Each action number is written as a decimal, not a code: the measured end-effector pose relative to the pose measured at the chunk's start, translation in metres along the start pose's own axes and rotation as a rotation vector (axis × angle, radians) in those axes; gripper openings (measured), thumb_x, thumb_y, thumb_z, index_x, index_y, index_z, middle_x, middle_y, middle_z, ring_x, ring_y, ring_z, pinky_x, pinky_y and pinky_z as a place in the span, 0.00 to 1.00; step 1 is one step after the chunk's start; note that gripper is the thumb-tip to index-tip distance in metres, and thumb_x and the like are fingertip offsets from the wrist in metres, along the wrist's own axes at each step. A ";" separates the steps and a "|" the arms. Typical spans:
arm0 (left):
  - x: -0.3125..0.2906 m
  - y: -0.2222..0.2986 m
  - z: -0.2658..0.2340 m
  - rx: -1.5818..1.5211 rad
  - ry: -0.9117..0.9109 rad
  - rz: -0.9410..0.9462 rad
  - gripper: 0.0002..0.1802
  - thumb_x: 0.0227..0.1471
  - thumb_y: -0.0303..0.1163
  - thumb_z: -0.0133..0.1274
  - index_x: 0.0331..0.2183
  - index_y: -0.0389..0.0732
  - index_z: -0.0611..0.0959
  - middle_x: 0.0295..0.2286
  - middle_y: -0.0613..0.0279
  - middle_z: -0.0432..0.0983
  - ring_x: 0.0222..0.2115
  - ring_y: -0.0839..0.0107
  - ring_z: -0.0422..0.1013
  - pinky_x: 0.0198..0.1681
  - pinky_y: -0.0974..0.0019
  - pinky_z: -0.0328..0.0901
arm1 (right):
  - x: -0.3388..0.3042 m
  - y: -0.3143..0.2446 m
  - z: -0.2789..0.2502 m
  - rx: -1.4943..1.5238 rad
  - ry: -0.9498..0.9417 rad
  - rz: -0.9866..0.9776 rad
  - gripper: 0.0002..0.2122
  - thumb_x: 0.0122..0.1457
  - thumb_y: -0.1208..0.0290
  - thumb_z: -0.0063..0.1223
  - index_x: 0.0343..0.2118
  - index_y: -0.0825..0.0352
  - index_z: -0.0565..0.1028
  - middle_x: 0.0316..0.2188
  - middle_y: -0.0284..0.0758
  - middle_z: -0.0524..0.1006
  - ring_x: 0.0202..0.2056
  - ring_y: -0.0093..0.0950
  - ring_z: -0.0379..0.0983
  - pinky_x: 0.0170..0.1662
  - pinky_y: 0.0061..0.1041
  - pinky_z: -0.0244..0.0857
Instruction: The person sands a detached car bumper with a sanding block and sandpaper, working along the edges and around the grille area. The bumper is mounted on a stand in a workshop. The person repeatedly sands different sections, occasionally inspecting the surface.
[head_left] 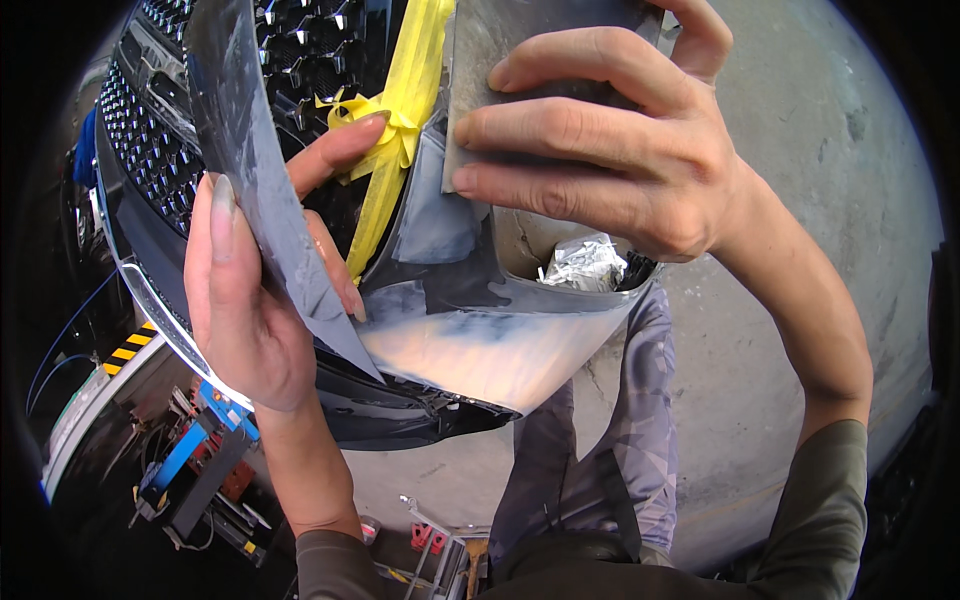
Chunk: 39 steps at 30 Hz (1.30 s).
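Note:
A car's front bumper (440, 295) fills the upper middle, with dull grey patches and a sanded area (490, 350) showing beige and blue-grey along its lower edge. My left hand (255, 300) is closed around a long grey, blade-like strip (270, 190) of it, thumb on the left side and fingers on the right. Yellow masking tape (400, 110) is wrapped and knotted beside those fingertips. At the upper right, my right hand (620, 140) presses its bent fingers on a flat grey-brown sheet (468, 70), perhaps sandpaper, against the bumper. The thumb's tip is hidden.
Black grille mesh (300, 70) lies behind the strip. Crumpled silvery material (583, 263) sits in the bumper's opening. My legs (640, 400) are below on the concrete floor (800, 100). Blue equipment (185, 450) and a metal frame (435, 530) stand at the lower left.

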<state>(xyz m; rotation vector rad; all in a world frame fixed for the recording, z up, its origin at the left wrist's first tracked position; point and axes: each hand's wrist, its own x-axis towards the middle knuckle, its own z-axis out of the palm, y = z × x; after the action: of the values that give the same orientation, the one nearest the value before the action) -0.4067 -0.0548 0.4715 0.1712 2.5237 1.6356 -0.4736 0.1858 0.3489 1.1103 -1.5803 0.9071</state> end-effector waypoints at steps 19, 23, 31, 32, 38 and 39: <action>0.000 0.000 0.003 -0.011 0.003 0.020 0.19 0.74 0.44 0.23 0.35 0.43 0.63 0.52 0.13 0.72 0.14 0.79 0.67 0.22 0.83 0.64 | -0.005 -0.018 0.002 0.005 -0.037 0.132 0.11 0.47 0.67 0.63 0.35 0.57 0.87 0.42 0.23 0.82 0.41 0.24 0.80 0.54 0.57 0.54; -0.001 -0.002 0.002 0.000 0.009 0.022 0.19 0.74 0.44 0.23 0.36 0.43 0.63 0.52 0.13 0.72 0.14 0.80 0.67 0.22 0.84 0.64 | -0.001 -0.013 0.004 -0.027 0.026 0.078 0.10 0.46 0.66 0.64 0.34 0.56 0.86 0.41 0.23 0.82 0.41 0.23 0.80 0.53 0.57 0.55; 0.000 -0.002 0.002 -0.020 0.002 0.026 0.19 0.74 0.44 0.23 0.36 0.43 0.63 0.52 0.13 0.72 0.14 0.79 0.67 0.23 0.83 0.65 | 0.004 -0.022 0.004 -0.071 0.039 0.113 0.09 0.46 0.66 0.65 0.32 0.57 0.86 0.41 0.22 0.81 0.40 0.22 0.80 0.55 0.55 0.57; 0.000 -0.002 0.003 0.010 0.017 0.022 0.19 0.74 0.44 0.23 0.36 0.43 0.63 0.52 0.13 0.72 0.14 0.79 0.67 0.23 0.83 0.65 | 0.000 -0.019 0.008 -0.064 0.071 0.101 0.08 0.46 0.66 0.65 0.32 0.57 0.85 0.41 0.22 0.81 0.40 0.22 0.80 0.55 0.55 0.57; -0.001 -0.002 0.002 0.007 0.021 0.013 0.19 0.74 0.43 0.23 0.36 0.43 0.63 0.52 0.13 0.72 0.13 0.80 0.66 0.23 0.83 0.65 | -0.016 -0.017 0.010 -0.012 0.051 0.091 0.08 0.47 0.68 0.66 0.32 0.59 0.86 0.41 0.23 0.81 0.40 0.24 0.80 0.55 0.57 0.56; -0.001 -0.003 0.002 0.005 0.015 0.024 0.19 0.74 0.43 0.23 0.36 0.43 0.63 0.52 0.13 0.72 0.13 0.80 0.66 0.23 0.83 0.65 | -0.014 -0.016 0.008 -0.018 0.066 0.083 0.08 0.47 0.68 0.66 0.32 0.59 0.86 0.41 0.24 0.81 0.40 0.24 0.80 0.55 0.58 0.55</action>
<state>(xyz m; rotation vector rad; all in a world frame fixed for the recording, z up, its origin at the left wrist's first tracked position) -0.4058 -0.0542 0.4684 0.1916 2.5463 1.6462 -0.4587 0.1765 0.3336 0.9990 -1.5871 0.9724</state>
